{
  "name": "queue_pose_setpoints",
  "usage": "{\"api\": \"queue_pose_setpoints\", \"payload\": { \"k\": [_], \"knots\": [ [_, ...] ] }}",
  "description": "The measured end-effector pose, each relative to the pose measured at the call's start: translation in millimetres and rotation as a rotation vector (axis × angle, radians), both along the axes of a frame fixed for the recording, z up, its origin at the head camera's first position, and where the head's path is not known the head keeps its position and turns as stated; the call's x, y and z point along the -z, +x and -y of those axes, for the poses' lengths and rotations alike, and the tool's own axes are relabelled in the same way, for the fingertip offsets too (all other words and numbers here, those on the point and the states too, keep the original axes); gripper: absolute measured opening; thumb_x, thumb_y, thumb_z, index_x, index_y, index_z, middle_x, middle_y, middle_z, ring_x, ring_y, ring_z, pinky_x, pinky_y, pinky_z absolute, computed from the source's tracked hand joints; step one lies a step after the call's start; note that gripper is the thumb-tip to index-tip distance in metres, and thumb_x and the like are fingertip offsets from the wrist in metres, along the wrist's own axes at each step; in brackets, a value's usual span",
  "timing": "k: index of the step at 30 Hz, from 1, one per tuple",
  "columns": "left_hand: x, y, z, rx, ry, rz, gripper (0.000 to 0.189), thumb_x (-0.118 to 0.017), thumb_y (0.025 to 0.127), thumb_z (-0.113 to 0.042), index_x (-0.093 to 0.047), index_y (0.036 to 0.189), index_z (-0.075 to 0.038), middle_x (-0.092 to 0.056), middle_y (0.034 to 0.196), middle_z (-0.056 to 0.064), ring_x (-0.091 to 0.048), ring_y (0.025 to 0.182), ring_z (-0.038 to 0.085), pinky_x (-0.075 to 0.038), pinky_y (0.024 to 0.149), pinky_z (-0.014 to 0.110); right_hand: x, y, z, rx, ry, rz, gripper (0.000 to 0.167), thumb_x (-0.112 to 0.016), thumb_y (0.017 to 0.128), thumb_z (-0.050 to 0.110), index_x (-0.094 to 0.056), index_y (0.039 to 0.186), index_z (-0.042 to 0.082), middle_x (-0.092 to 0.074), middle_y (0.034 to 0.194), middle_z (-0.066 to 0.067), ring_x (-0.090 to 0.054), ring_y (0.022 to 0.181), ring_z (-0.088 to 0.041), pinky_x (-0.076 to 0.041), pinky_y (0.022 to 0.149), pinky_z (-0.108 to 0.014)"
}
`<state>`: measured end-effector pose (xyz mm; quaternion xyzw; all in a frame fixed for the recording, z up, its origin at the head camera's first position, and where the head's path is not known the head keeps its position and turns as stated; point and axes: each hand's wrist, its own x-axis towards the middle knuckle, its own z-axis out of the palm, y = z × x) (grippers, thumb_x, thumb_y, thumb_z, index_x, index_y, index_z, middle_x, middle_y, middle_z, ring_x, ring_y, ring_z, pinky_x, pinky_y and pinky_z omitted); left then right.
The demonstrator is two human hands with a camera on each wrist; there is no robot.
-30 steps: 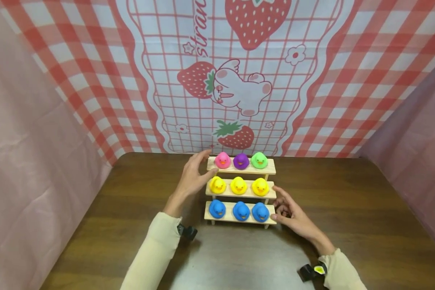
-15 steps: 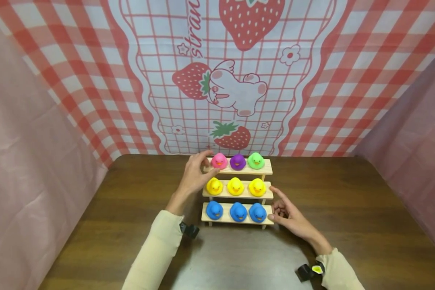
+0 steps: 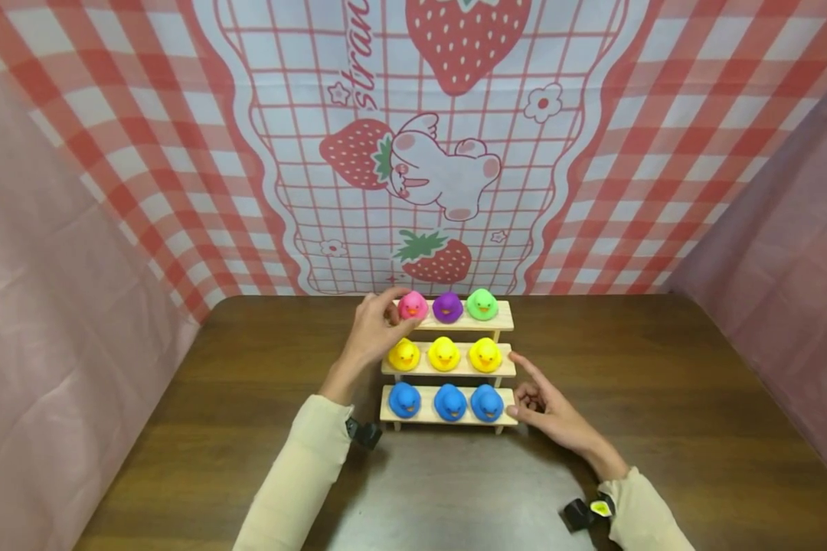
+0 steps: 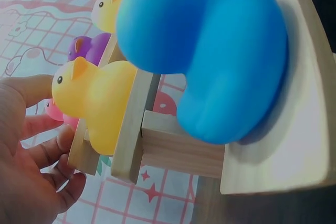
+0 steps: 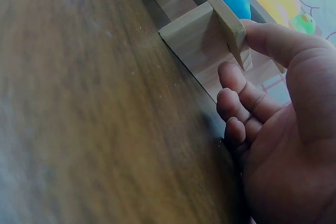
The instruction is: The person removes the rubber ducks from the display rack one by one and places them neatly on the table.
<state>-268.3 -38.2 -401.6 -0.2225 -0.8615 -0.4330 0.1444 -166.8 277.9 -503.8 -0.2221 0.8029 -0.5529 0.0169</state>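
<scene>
A three-tier wooden display stand (image 3: 449,375) bears rubber ducks in three rows. On top sit a pink duck (image 3: 413,307), a purple duck (image 3: 447,308) and a green duck (image 3: 482,304). Yellow ducks (image 3: 444,354) fill the middle tier, blue ducks (image 3: 450,402) the lowest. My left hand (image 3: 374,330) has its index finger behind the pink duck and its thumb in front, pinching it at the stand's left end. In the left wrist view a blue duck (image 4: 210,51) looms large. My right hand (image 3: 550,408) holds the stand's right end, thumb on the lowest board, lower fingers curled beside it.
The stand rests on a brown wooden table (image 3: 262,367), close to its back edge. A red and white strawberry-print cloth (image 3: 427,168) hangs behind. Pink cloths (image 3: 34,329) hang at both sides.
My left thumb and index finger have moved in round the pink duck. The right hand keeps its place at the stand's end. The head view has shifted slightly.
</scene>
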Motion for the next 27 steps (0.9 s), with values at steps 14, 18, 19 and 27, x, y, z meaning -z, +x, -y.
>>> {"api": "queue_pose_setpoints", "payload": {
  "k": [14, 18, 19, 27],
  "knots": [
    [-1.2, -1.5, -1.8, -0.025, 0.016, -0.039, 0.039, -0.082, 0.081, -0.012, -0.071, 0.117, -0.004, -0.059, 0.065, 0.012, -0.048, 0.071, 0.021, -0.031, 0.072, 0.028, -1.3, -2.0, -0.1, 0.005, 0.008, 0.026, 0.080, -0.063, 0.094, 0.001, -0.018, 0.159, 0.010, -0.056, 0.083, -0.006, -0.049, 0.070, -0.003, -0.040, 0.058, -0.025],
    [-1.6, -1.6, -2.3, -0.029, 0.022, -0.043, 0.038, -0.082, 0.080, -0.010, -0.071, 0.117, -0.004, -0.058, 0.064, 0.012, -0.047, 0.071, 0.021, -0.030, 0.071, 0.028, -2.3, -1.4, -0.1, 0.009, 0.009, 0.033, 0.080, -0.064, 0.094, 0.002, -0.019, 0.159, 0.010, -0.056, 0.083, -0.004, -0.048, 0.070, -0.003, -0.040, 0.058, -0.025],
    [-1.6, -1.8, -2.5, -0.033, 0.021, -0.043, 0.038, -0.082, 0.080, -0.010, -0.071, 0.116, -0.004, -0.059, 0.064, 0.012, -0.047, 0.072, 0.021, -0.030, 0.071, 0.028, -2.4, -1.2, 0.0, 0.009, 0.009, 0.033, 0.079, -0.064, 0.094, 0.002, -0.019, 0.159, 0.010, -0.056, 0.083, -0.004, -0.049, 0.070, -0.003, -0.040, 0.058, -0.025],
    [-2.4, -0.9, -1.1, -0.064, 0.029, 0.003, 0.039, -0.081, 0.082, -0.012, -0.071, 0.119, -0.006, -0.059, 0.067, 0.013, -0.045, 0.075, 0.020, -0.031, 0.070, 0.027, -1.0, -0.4, -0.5, 0.009, 0.005, 0.026, 0.080, -0.064, 0.094, 0.001, -0.019, 0.159, 0.009, -0.056, 0.083, -0.005, -0.049, 0.070, -0.002, -0.041, 0.058, -0.025]
  ]
}}
